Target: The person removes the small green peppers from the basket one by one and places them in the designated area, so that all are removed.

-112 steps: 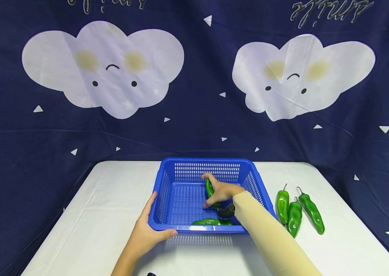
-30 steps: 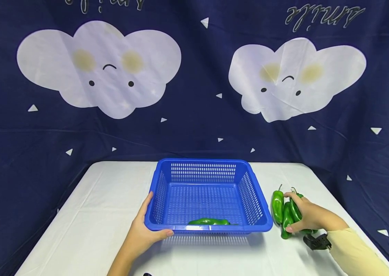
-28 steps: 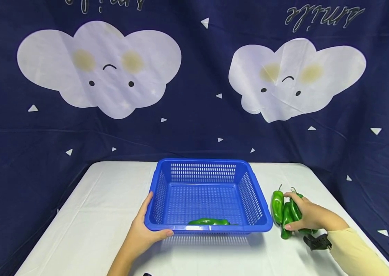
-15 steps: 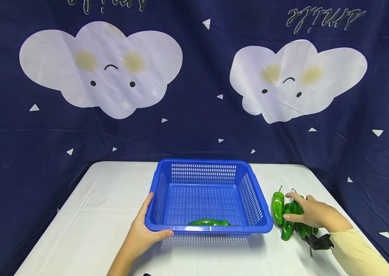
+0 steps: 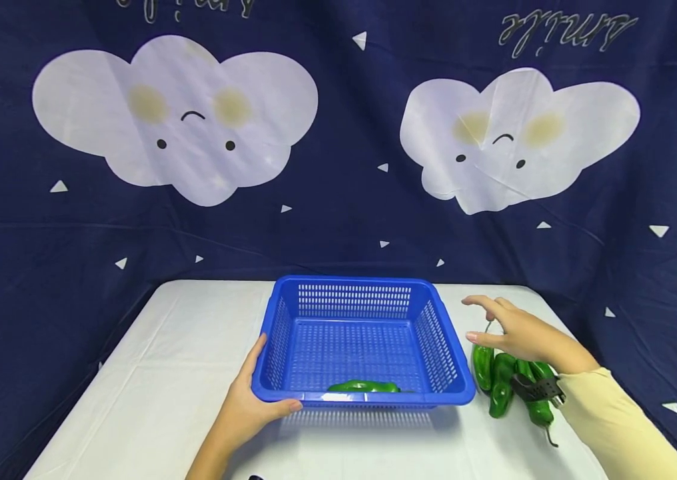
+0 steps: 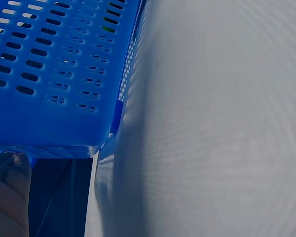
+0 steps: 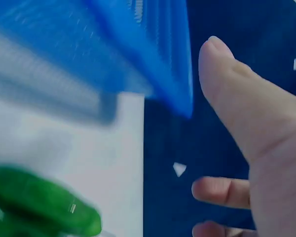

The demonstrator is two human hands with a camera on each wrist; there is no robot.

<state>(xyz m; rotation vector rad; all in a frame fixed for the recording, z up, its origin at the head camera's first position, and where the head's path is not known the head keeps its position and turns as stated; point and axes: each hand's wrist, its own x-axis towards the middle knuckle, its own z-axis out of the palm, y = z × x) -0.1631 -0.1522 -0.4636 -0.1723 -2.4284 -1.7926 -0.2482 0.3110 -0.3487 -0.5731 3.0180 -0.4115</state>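
Note:
My left hand (image 5: 254, 403) grips the front left corner of a blue plastic basket (image 5: 362, 398), thumb on the front rim and fingers along the left side. In the left wrist view, the basket's slotted wall (image 6: 39, 94) fills the upper left. Inside lies one green pepper (image 5: 365, 386) against the front wall. My right hand (image 5: 521, 331) hovers right of the basket, thumb and fingers apart with nothing between them. Below it, on the table, lie a bright green pepper (image 5: 483, 368), a darker one (image 5: 501, 390) and another with its stem toward me (image 5: 539, 410), partly hidden by the wristband.
The table has a white cover (image 5: 194, 373). Behind it hangs a dark blue cloth (image 5: 350, 233) printed with white clouds. A black wristband (image 5: 536, 388) sits on my right wrist. Part of a small black object (image 5: 256, 477) shows at the bottom edge.
A pepper gripped in the basket by my right hand now lies with the others on the table. The right hand has let go and risen leftward. My left hand keeps its place.

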